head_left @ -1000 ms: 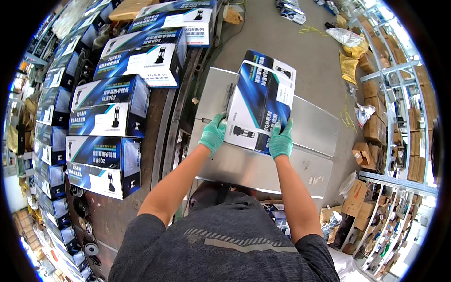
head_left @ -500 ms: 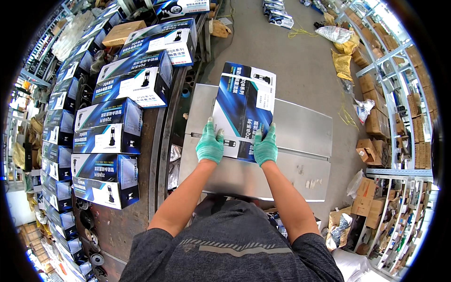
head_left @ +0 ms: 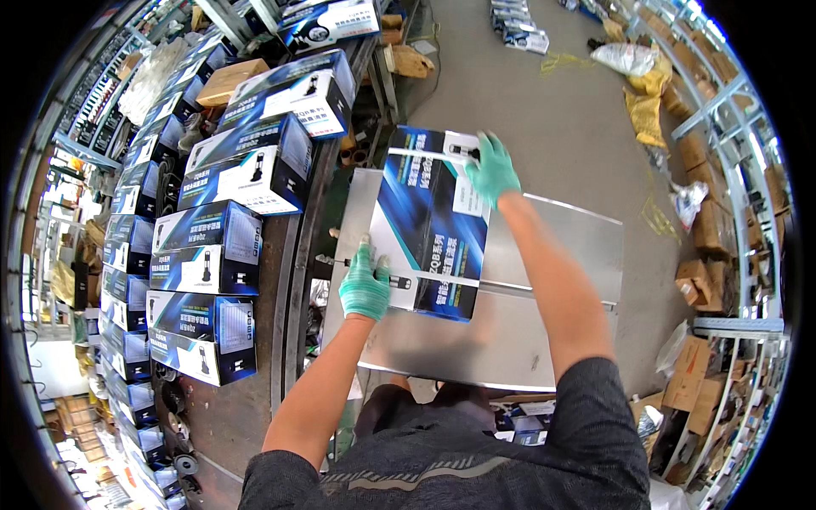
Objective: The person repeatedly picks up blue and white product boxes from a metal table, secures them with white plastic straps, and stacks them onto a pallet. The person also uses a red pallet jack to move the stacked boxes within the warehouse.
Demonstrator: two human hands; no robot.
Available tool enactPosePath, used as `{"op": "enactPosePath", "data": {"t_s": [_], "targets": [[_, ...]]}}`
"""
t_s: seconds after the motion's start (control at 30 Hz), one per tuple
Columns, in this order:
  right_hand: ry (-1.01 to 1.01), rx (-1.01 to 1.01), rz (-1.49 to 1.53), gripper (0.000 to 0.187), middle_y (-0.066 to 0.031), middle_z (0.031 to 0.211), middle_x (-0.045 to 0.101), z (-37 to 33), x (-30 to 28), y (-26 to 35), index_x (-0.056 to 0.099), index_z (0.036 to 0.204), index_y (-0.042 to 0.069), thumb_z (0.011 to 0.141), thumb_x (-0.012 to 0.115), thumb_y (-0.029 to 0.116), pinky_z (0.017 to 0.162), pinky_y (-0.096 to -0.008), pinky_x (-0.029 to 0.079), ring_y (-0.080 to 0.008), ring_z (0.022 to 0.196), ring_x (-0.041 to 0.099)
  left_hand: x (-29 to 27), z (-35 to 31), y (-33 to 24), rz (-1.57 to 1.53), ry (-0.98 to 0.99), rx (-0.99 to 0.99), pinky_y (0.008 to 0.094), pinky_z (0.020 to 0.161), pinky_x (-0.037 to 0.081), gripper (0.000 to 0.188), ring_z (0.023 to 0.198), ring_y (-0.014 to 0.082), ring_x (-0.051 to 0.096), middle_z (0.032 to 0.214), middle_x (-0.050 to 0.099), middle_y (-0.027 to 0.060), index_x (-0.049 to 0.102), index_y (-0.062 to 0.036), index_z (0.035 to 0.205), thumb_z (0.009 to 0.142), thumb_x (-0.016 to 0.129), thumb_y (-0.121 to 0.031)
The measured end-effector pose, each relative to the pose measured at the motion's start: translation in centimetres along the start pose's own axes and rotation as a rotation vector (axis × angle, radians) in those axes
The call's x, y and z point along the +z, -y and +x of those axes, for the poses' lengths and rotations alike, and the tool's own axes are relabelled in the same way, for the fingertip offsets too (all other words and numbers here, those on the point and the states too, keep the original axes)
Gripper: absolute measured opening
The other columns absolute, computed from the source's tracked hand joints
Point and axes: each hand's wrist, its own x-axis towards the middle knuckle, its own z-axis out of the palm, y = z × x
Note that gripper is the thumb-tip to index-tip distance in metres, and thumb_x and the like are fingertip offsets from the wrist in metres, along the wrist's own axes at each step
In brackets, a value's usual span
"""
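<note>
A blue, white and black printed cardboard box (head_left: pixel 429 221) lies on a grey metal tabletop (head_left: pixel 561 246) in front of me. White straps cross the box near its far and near ends. My left hand (head_left: pixel 365 287), in a green glove, grips the box's left side near its close end, with the thumb over the top. My right hand (head_left: pixel 495 172), gloved alike, holds the far right corner, its fingers reaching over the edge. The undersides of the box and the fingertips past its edges are partly hidden.
A dark workbench (head_left: pixel 272 280) on my left carries several similar printed boxes (head_left: pixel 204 246) and a plain brown carton (head_left: pixel 229 82). Metal shelving (head_left: pixel 722 102) with cartons runs along the right. Yellow sacks (head_left: pixel 646 115) and more boxes (head_left: pixel 520 30) are on the floor.
My right hand has moved from the box's near right side to its far right corner. My left hand stays at the left side. The box sits slightly lower in view.
</note>
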Motion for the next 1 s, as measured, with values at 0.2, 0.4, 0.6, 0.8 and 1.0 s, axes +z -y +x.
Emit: {"op": "enactPosePath", "data": {"t_s": [0.2,0.4,0.6,0.8,1.0], "targets": [[0.392,0.193,0.035,0.066,-0.0154,0.149,0.047,4.6,-0.4,0.4,0.051,0.144,0.011,0.096,0.054,0.057,0.11,-0.051,0.043,-0.0407,0.135,0.048,-0.2,-0.7,0.4,0.135,-0.065,0.123,0.0438,0.084,0.055,0.054,0.096,0.0385,0.07,0.129,0.064,0.0224,0.045,-0.0112,0.15,0.1,0.06,-0.022],[0.375,0.243,0.03,0.059,-0.018,0.14,0.054,-0.7,-4.0,-6.0,0.057,0.132,0.006,0.097,0.055,0.054,0.106,-0.0491,0.046,-0.0393,0.129,0.054,0.6,-0.2,1.3,0.183,0.026,0.147,0.0428,0.079,0.056,0.055,0.09,0.038,0.071,0.106,0.071,0.0215,0.047,-0.0108,0.148,0.099,0.063,-0.029],[0.295,0.579,0.173,0.04,-0.0192,0.122,0.061,-17.4,-12.2,-7.3,0.06,0.115,0.004,0.094,0.066,0.037,0.094,-0.047,0.049,-0.0394,0.113,0.06,-0.2,0.8,1.2,-0.117,0.13,0.194,0.0312,0.081,0.055,0.053,0.087,0.0215,0.072,0.108,0.074,0.0148,0.055,-0.0082,0.141,0.093,0.072,-0.022],[-0.089,0.986,0.26,0.03,-0.022,0.096,0.061,-40.9,-15.7,-0.5,0.06,0.098,0.004,0.096,0.063,0.033,0.082,-0.0489,0.049,-0.042,0.093,0.061,4.2,7.4,0.4,-0.453,0.536,0.172,0.0244,0.076,0.05,0.019,0.084,0.0085,0.059,0.095,0.067,-0.001,0.07,-0.0027,0.112,0.093,0.068,-0.007],[-0.425,1.614,1.0,0.041,-0.0178,0.114,0.062,-56.0,-5.1,6.5,0.059,0.122,0.006,0.105,0.047,0.041,0.1,-0.0358,0.046,-0.0278,0.111,0.06,10.3,9.7,-3.4,-0.423,0.987,0.386,0.035,0.087,0.053,0.034,0.092,0.0184,0.066,0.103,0.071,0.008,0.069,0.0001,0.113,0.101,0.062,-0.031]]}}
